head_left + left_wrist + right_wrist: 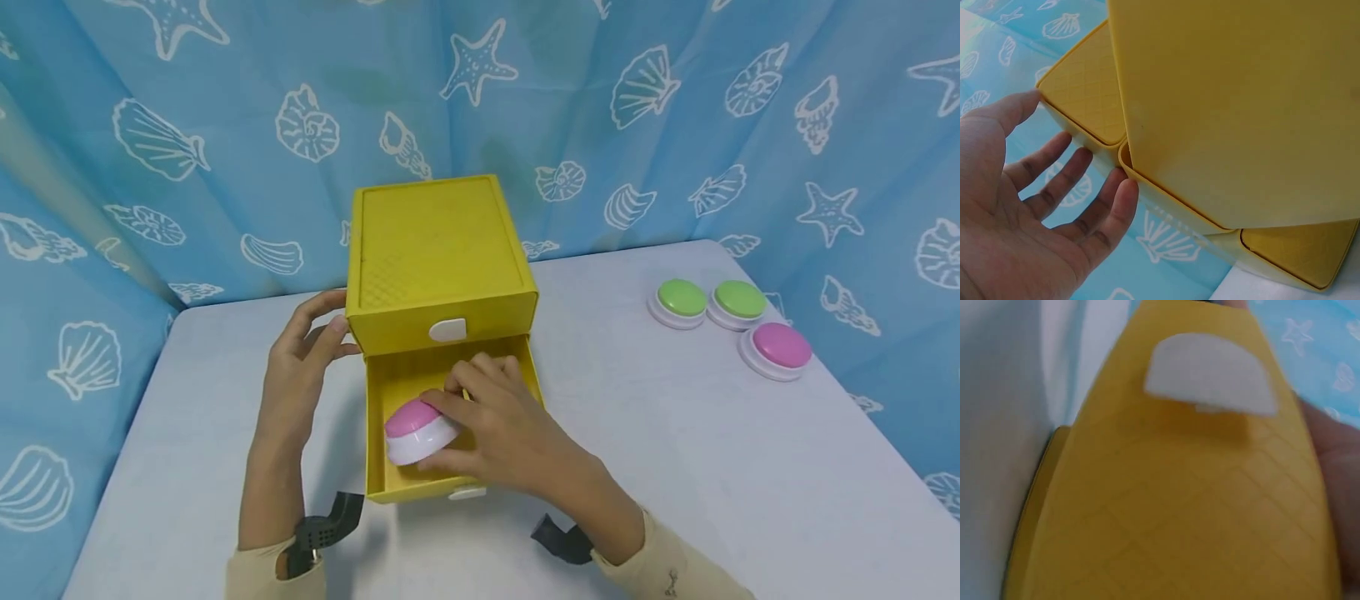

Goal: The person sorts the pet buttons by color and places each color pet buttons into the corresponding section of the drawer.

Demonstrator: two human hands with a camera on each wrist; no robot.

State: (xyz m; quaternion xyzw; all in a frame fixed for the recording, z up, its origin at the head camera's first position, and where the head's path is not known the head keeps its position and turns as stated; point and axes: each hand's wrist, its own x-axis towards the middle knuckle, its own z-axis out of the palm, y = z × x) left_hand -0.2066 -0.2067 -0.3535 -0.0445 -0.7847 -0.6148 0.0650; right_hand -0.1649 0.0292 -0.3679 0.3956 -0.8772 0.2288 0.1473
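Note:
A small yellow drawer cabinet [442, 242] has its lower drawer [401, 375] pulled out. My right hand [498, 421] reaches into that drawer and holds a round push button [412, 432] with a pink dome and white base, tilted, thumb and fingers on its right side. My left hand [303, 358] touches the cabinet's left side, its fingers loosely extended along the yellow wall [1229, 112] in the left wrist view. The drawer front [1191, 506] with its white pull tab [1210, 372] fills the right wrist view and hides the button there.
Two green push buttons [681, 298] [740, 300] and another pink push button [782, 346] stand at the back right of the white table [637, 417]. A blue shell-print curtain [480, 125] hangs behind. The upper drawer's white tab [447, 331] overhangs the pulled-out drawer.

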